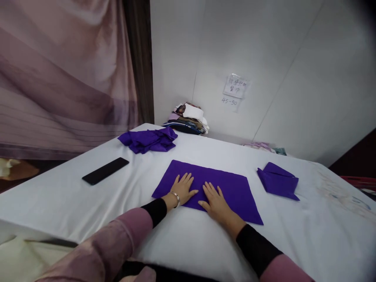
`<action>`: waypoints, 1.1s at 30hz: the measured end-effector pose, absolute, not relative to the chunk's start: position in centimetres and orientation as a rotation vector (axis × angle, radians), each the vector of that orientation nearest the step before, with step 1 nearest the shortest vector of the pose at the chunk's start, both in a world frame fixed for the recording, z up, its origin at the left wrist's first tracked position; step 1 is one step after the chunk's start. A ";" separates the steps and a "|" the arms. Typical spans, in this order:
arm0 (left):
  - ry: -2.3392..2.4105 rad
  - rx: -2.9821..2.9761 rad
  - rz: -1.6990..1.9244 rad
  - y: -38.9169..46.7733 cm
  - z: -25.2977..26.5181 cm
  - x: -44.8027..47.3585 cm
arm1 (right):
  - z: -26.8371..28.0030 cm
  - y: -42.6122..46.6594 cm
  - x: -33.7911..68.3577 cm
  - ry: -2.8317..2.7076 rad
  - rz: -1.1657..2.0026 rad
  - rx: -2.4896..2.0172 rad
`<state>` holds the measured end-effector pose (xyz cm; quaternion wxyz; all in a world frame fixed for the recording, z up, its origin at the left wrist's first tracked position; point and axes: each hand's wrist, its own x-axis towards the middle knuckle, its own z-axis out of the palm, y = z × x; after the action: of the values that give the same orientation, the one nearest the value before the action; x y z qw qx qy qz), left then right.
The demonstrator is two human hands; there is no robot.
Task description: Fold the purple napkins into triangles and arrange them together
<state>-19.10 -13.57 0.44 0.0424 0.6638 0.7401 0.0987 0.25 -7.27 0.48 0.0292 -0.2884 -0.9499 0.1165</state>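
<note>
A purple cloth napkin [232, 184] lies flat as a rough rectangle in front of me on the white-covered table [194, 243]. My left hand [182, 188] rests on its left part, palm down with the fingers stretched out; a silver bracelet circles that wrist. Just to the right, my right hand [216, 201] presses flat on the middle of the cloth, its fingers also extended. Neither hand grips anything. Off to the right sits a second purple napkin [277, 181], folded into a pointed shape and apart from my hands.
A crumpled heap of purple cloth [149, 140] lies at the back left. Nearer, a black phone-like slab [105, 171] rests on the tablecloth. Folded clothes [188, 119] are stacked by the wall, below and left of a handwritten paper sign [235, 86]. A pinkish curtain [67, 70] hangs at left.
</note>
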 end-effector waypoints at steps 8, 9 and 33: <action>2.511 1.699 0.196 -17.9 0.3 -28.8 | -3.8 -2.4 13.2 -2.731 0.085 -1.347; 2.548 1.666 0.166 -18.4 0.4 -29.9 | -4.4 -1.9 15.0 -2.712 0.055 -1.397; 2.512 1.721 0.114 -8.4 -0.5 -29.7 | -0.7 5.8 10.0 -2.605 0.263 -1.633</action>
<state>-29.69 -8.41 -0.54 0.0473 0.5641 0.8235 0.0375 10.03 5.76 -0.67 0.0282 -0.5290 -0.8439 0.0851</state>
